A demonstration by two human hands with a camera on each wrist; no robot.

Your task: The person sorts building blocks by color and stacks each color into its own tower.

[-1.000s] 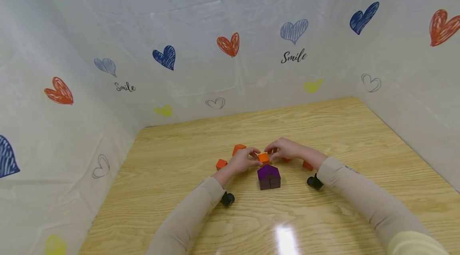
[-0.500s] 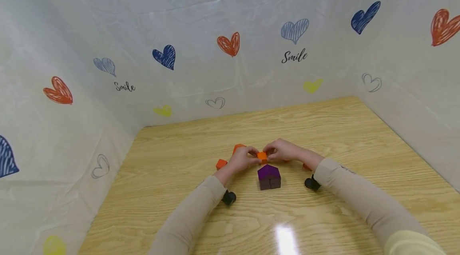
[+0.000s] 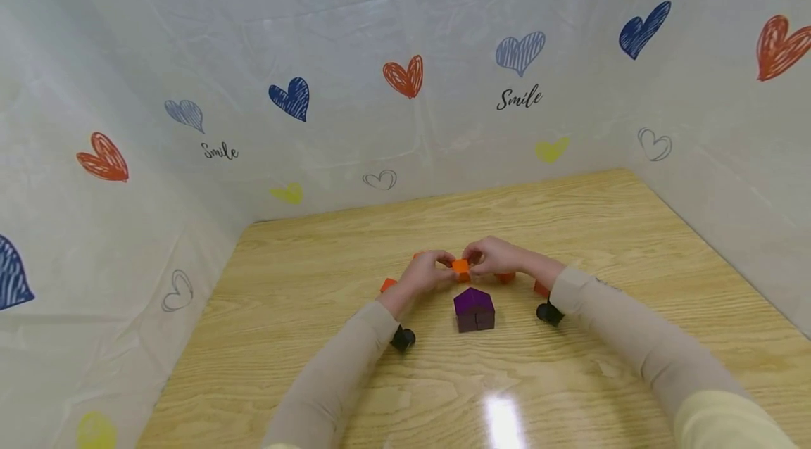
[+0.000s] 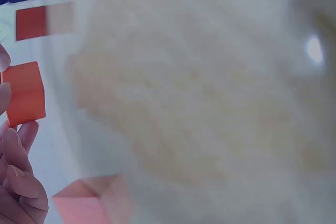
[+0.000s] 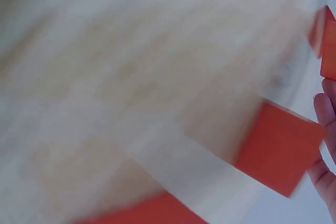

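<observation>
An orange block sits between my two hands, near the middle of the table. My left hand pinches it from the left, thumb nearer me. From the right, the fingertips of my right hand grip the same block. Fingers and the orange block show at the left wrist view's edge; only part of the block shows in the right wrist view. Whether it is off the table cannot be told. Just nearer me stands a purple house-shaped block pair, its front split by a seam.
Red-orange blocks lie about: one by my left wrist, one mostly behind my left hand, one under my right hand, another by the right wrist. Black wrist devices hang under the sleeves. A heart-printed curtain surrounds the wooden table.
My fingers have closed in on the orange block from both sides. The block has moved slightly away from me and left, leaving a wider gap to the purple blocks.
</observation>
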